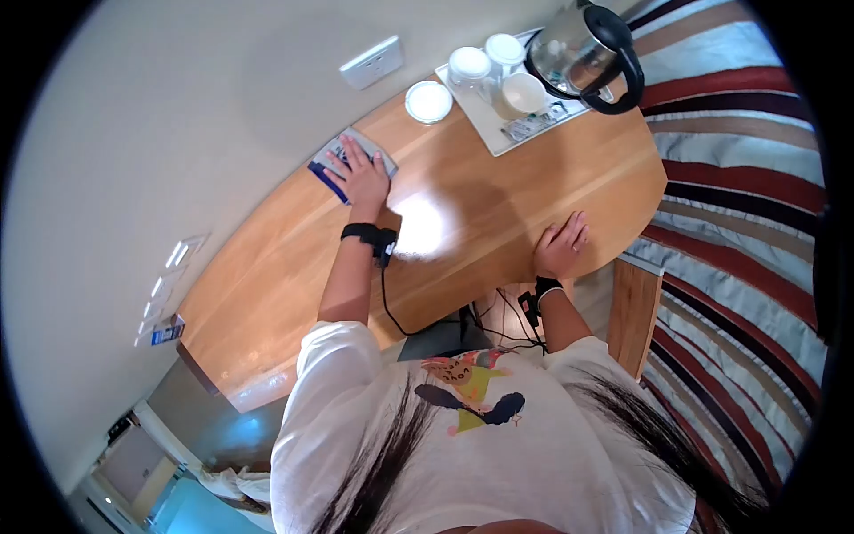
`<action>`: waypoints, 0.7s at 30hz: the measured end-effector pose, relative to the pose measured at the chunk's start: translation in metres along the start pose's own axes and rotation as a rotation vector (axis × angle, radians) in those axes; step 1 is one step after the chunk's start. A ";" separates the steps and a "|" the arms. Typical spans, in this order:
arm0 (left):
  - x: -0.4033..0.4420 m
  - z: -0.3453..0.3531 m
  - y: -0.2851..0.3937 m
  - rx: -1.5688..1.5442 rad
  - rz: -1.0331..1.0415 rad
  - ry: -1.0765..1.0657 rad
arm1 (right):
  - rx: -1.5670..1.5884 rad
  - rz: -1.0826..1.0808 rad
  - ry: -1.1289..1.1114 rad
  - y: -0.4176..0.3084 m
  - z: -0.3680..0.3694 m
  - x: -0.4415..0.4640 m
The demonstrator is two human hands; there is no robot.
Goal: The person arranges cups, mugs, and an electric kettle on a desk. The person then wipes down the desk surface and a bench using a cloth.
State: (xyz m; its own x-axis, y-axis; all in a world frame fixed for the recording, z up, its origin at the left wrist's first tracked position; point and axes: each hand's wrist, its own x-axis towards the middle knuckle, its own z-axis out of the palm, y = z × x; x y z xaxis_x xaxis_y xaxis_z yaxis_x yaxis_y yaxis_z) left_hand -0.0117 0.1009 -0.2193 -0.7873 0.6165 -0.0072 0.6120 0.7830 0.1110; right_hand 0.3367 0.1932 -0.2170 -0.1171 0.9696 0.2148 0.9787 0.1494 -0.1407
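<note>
My left hand (360,181) lies with fingers stretched out on a flat grey and navy-blue thing (386,161) by the wall; I cannot tell whether it is a folded cloth or a packet. Part of it is hidden beneath the palm. On the near right edge of the wooden table (498,205) rests my right hand (560,248), holding nothing, its fingers extended and slightly bent. Both wrists wear black straps with small devices, and cables run from them toward my lap.
At the back right, a white tray (492,141) bears an electric kettle (583,53), glasses, a white cup (523,93) and sachets. A round white lid or dish (429,101) sits left of it. A striped curtain (738,178) hangs at right; a socket (372,62) is on the wall.
</note>
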 end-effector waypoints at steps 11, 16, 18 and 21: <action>0.020 0.000 0.064 -0.105 -0.041 -0.088 | 0.067 0.050 -0.085 -0.002 -0.006 0.001; -0.005 -0.001 0.058 -0.074 0.126 -0.054 | 0.043 0.064 -0.103 0.001 -0.003 0.003; -0.036 -0.001 0.063 0.028 0.218 -0.091 | 0.056 0.064 -0.103 0.000 -0.004 0.002; -0.082 0.003 0.076 0.001 0.313 -0.082 | 0.078 0.066 -0.086 0.000 -0.003 0.002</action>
State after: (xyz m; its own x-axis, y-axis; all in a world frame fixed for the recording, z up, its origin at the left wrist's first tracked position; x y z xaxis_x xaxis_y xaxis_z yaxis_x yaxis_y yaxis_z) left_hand 0.0997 0.1104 -0.2136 -0.5525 0.8319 -0.0525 0.8236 0.5545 0.1194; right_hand 0.3369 0.1950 -0.2139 -0.0701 0.9904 0.1193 0.9690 0.0960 -0.2275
